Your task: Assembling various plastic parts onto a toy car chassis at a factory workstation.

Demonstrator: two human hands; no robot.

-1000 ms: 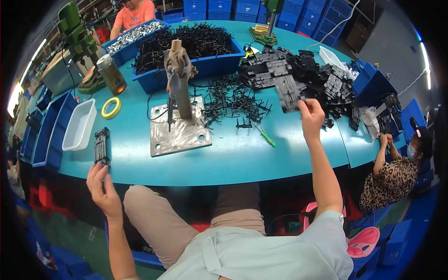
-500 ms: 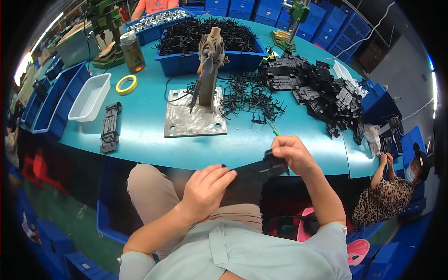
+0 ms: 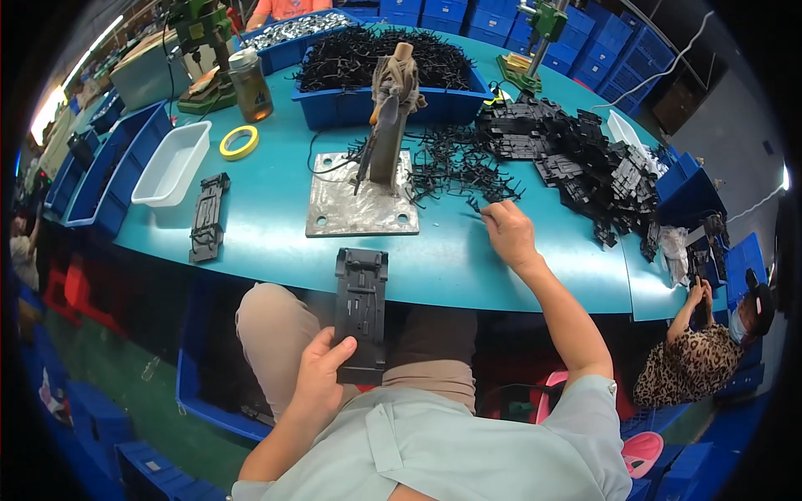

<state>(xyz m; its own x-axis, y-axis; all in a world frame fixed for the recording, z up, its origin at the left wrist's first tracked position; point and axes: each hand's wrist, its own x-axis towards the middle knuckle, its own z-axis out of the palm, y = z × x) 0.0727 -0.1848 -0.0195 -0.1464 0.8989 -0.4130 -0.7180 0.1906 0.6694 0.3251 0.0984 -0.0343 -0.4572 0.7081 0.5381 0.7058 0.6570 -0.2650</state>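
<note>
My left hand (image 3: 320, 367) grips the lower end of a long black plastic housing (image 3: 361, 313). The part stands nearly upright in view over my lap, its top overlapping the table's front edge. Above the table, my right hand (image 3: 511, 235) is closed in a pinch on a small black plastic clip (image 3: 474, 204), at the near edge of a loose scatter of similar thin black clips (image 3: 459, 163). To the left of them, a metal base plate (image 3: 326, 209) carries an upright post (image 3: 388, 150) wrapped in cloth, with a tool hanging against it.
A blue bin (image 3: 334, 108) heaped with black clips stands behind the post. Black housings (image 3: 576, 159) are piled at the right. Another housing (image 3: 209, 219), a white tray (image 3: 173, 167), yellow tape (image 3: 240, 143) and a bottle (image 3: 251, 88) lie leftward. A co-worker (image 3: 693, 359) sits at right.
My right hand has let go of the housing and reached forward to the clips. My left hand has drawn the housing left and turned it upright. The green-handled tool no longer shows.
</note>
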